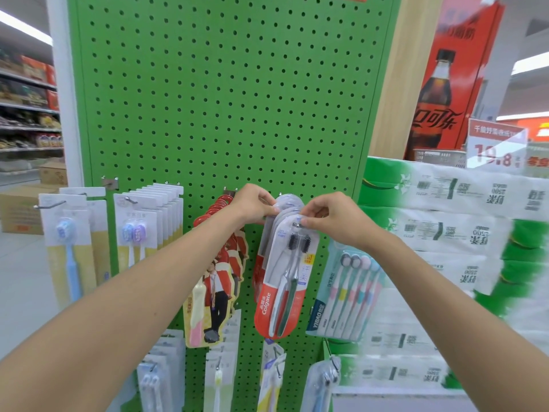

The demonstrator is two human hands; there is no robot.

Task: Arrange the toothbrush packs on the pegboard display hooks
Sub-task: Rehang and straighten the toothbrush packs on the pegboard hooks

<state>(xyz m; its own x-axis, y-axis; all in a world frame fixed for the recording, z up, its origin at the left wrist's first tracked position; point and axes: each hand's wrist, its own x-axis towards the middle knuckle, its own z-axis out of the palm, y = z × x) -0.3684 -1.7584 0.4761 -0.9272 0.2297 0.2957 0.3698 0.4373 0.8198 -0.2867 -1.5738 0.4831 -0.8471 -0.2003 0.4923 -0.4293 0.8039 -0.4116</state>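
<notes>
Toothbrush pack (281, 281) — top between left hand (253, 203) and right hand (330, 216)

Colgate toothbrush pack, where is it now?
Head view, centre of the green pegboard: the Colgate pack hangs between red packs and YIBAO pack, left hand and right hand gripping its top.

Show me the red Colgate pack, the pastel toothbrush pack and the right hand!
Red Colgate pack (266, 304), head view, on its red lower front.
Pastel toothbrush pack (347, 298), head view, on the brush handles.
Right hand (335, 221), head view, on the back of the hand.
</notes>
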